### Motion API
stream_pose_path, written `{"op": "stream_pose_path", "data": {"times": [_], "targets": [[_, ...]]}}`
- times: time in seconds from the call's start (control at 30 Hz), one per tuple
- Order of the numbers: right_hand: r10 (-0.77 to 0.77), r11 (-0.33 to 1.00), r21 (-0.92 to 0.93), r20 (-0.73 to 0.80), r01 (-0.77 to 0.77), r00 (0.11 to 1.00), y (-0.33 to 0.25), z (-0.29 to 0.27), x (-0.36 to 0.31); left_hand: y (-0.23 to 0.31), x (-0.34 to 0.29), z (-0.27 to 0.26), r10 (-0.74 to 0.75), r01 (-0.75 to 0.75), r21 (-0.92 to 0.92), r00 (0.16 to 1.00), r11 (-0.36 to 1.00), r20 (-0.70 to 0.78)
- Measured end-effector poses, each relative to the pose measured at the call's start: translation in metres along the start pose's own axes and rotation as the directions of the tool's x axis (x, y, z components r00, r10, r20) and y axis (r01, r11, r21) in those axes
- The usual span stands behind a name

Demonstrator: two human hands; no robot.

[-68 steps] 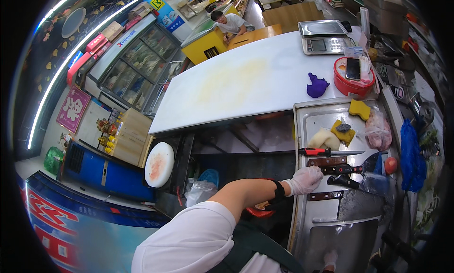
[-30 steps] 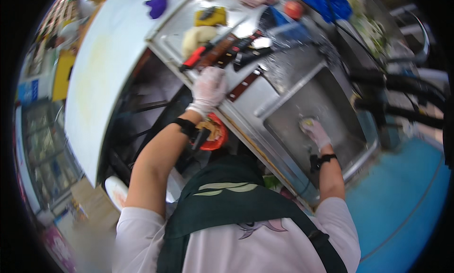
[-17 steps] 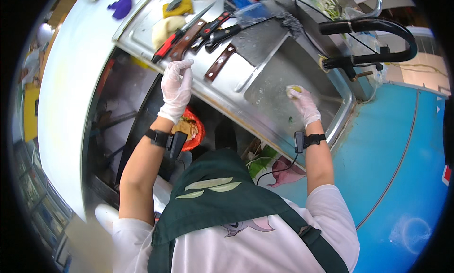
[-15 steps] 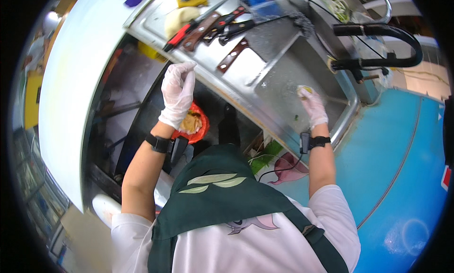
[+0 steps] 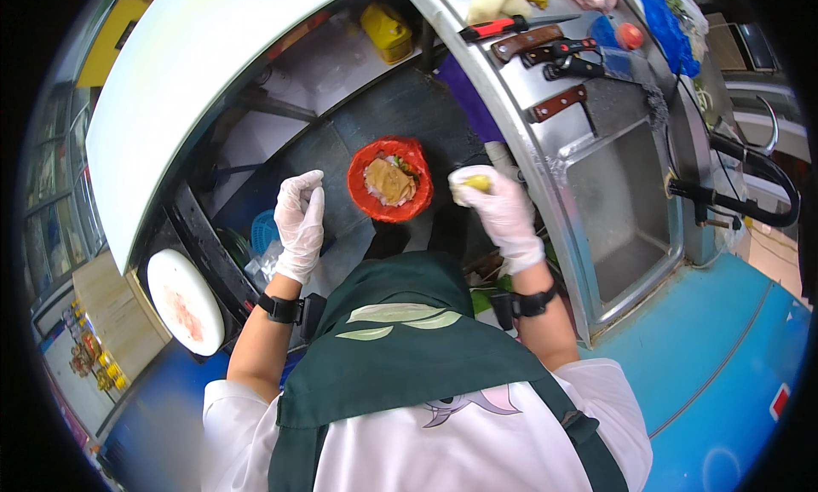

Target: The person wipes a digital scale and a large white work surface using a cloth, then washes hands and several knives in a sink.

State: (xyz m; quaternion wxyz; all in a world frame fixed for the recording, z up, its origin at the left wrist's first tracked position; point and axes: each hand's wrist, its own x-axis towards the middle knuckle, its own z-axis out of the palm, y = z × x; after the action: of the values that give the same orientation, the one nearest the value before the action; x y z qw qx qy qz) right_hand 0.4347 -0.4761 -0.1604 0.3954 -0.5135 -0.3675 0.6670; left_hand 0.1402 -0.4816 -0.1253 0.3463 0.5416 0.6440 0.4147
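Observation:
My right hand (image 5: 503, 215), in a thin white glove, is closed around a small yellow-and-white wad (image 5: 477, 183). Its kind is hard to make out, as the fingers cover much of it. This hand is over the floor beside the sink's front edge. My left hand (image 5: 300, 224), gloved the same way, is raised with its fingers curled in and nothing visible in them. Between the hands, lower down on the floor, stands a bin lined with a red bag (image 5: 362, 204), holding a brown flat piece and other scraps (image 5: 392, 184).
To the right is a steel sink (image 5: 626, 228) with a black-sleeved tap (image 5: 767, 181). Several knives, one brown-handled (image 5: 558, 104), lie on its drainboard. A white counter (image 5: 196, 74) curves along the left, near a round white board (image 5: 186, 303). A yellow container (image 5: 386, 34) stands beneath.
My right hand has come out from over the sink toward the bin, still holding the wad. The view has turned left, bringing the whole bin into sight. My left hand stays curled.

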Motion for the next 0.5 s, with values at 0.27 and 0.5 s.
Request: {"op": "stream_pose_path", "data": {"times": [0.27, 0.5], "targets": [[-0.036, 0.83, -0.553, 0.075, 0.071, 0.997, 0.18, 0.033, 0.071, -0.01, -0.014, -0.017, -0.069, 0.066, 0.052, 0.996, 0.996, 0.056], [0.048, 0.994, 0.089, 0.157, -0.062, 0.986, 0.019, -0.032, 0.005, 0.002, 0.0, 0.019, -0.099, 0.103, -0.045, 0.992, 0.994, 0.073]]}}
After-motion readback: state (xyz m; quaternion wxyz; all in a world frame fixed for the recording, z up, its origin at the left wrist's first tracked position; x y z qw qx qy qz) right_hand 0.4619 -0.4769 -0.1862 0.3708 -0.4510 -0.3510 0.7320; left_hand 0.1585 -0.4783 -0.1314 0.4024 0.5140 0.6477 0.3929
